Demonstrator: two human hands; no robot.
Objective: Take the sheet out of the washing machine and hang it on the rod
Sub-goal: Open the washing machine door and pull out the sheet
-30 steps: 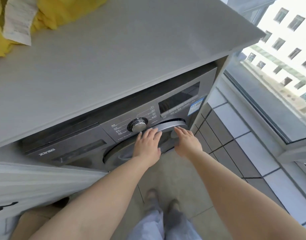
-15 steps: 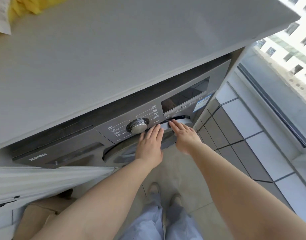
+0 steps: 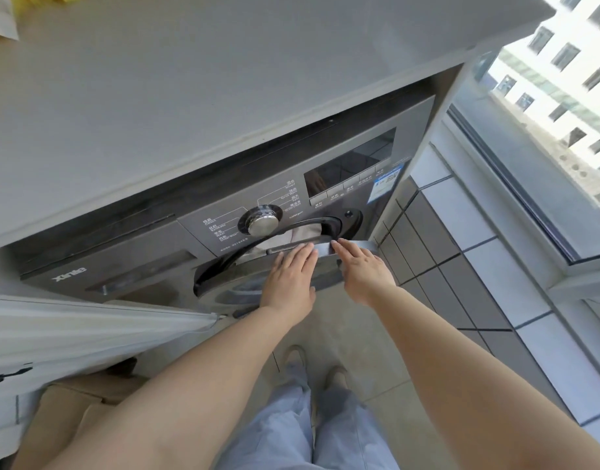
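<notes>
The dark grey washing machine point(image 3: 149, 266) sits under a grey counter. Its round door point(image 3: 230, 293) stands slightly ajar, hinged at the left. Through the gap at the top a bit of the pale sheet point(image 3: 303, 232) shows inside the drum. My left hand point(image 3: 288, 276) lies flat on the door's upper part, fingers straight. My right hand point(image 3: 363, 266) holds the door's silver rim point(image 3: 356, 246) at the right, fingertips hooked at its edge. No rod is in view.
The grey countertop point(image 3: 190, 96) overhangs the machine, with yellow cloth and a paper point(image 3: 0, 18) at its far left corner. A tiled wall point(image 3: 461, 266) and a large window point(image 3: 546, 130) close in the right. A white panel point(image 3: 71, 330) and a cardboard box point(image 3: 71, 412) are at left.
The door has swung out from shut to slightly ajar, showing the sheet inside. Both hands have moved out with the door's top edge.
</notes>
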